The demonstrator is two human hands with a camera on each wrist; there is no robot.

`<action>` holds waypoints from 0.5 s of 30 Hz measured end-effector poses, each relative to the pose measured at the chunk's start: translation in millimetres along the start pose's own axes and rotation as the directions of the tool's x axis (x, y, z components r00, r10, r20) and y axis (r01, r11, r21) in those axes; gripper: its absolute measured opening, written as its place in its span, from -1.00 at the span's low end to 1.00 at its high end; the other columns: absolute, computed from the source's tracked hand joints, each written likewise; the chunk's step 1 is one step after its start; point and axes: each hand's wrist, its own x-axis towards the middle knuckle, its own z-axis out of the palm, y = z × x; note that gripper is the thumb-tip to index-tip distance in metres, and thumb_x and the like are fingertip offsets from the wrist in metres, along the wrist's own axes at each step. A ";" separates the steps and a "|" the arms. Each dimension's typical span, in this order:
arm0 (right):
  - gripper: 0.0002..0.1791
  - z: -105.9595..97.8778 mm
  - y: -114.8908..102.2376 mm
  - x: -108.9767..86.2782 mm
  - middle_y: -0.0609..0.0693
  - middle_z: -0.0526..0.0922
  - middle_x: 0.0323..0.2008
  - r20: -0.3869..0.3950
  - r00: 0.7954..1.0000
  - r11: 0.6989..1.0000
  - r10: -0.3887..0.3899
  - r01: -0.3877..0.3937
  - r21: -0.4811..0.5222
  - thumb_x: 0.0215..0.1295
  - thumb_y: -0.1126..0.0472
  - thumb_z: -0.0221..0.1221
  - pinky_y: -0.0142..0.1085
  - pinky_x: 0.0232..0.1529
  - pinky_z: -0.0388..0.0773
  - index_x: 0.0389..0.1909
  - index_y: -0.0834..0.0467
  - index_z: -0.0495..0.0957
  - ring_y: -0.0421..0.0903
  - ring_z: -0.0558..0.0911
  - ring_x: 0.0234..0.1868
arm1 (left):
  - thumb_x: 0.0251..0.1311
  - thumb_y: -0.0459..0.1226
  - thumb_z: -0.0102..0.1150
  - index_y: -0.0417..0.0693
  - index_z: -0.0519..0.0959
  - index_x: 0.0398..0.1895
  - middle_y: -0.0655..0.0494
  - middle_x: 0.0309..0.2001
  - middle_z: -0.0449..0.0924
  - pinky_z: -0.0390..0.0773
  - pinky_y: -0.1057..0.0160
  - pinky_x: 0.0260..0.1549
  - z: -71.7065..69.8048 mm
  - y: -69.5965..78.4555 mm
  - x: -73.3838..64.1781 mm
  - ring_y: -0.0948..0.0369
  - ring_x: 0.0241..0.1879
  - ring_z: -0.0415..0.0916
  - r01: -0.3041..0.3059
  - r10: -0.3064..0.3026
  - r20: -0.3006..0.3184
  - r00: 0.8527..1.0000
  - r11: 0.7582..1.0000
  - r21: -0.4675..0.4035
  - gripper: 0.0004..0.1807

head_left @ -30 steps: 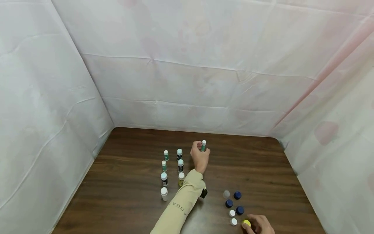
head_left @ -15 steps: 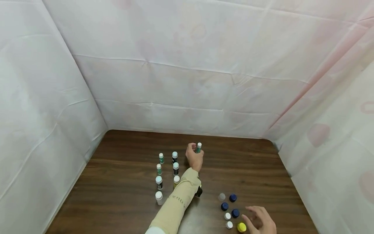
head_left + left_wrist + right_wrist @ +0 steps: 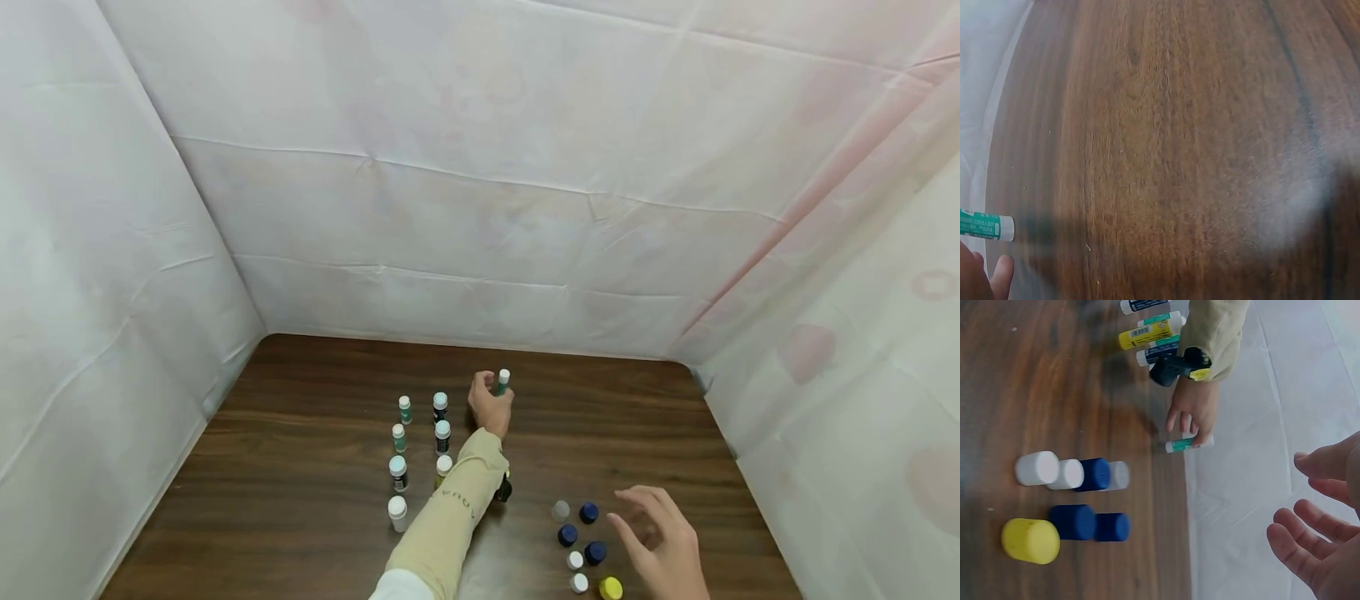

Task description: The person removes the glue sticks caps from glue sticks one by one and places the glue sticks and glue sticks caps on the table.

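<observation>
My left hand (image 3: 491, 410) holds a small green glue stick (image 3: 503, 382) with a white top upright near the back of the table, between thumb and fingers. In the left wrist view, the lower end of this glue stick (image 3: 988, 225) shows at the left edge. My right hand (image 3: 660, 542) hovers over the right side with thumb and fingers spread, holding nothing. Closest to it are a yellow cap (image 3: 611, 588) and a dark blue cap (image 3: 596, 552). In the right wrist view, the yellow cap (image 3: 1030, 540) lies apart from the fingertips (image 3: 1282, 540).
Several glue sticks stand upright in two columns left of my left forearm, among them a white one (image 3: 397, 512) and a yellow one (image 3: 443, 468) partly behind the sleeve. White caps (image 3: 575, 560), blue ones and a clear cap (image 3: 560, 511) group at right. Cloth (image 3: 450, 208) walls the table.
My right hand has let go of the yellow cap, then risen away from it and opened out. My left hand stays at the green glue stick. The head view has shifted slightly.
</observation>
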 end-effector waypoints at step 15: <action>-0.59 18.0 -0.7 45.4 -0.03 0.55 -0.21 0.012 0.986 0.983 -0.166 0.165 0.086 -0.11 0.49 0.40 -0.50 -0.59 0.47 -0.19 0.14 0.59 -0.21 0.54 -0.43 | -0.11 -0.59 0.30 -0.30 0.54 -0.31 -0.18 -0.31 0.59 0.52 0.01 -0.21 -3.9 -3.9 5.8 -0.04 -0.26 0.52 0.000 -0.001 0.026 1.000 0.999 0.050 -0.76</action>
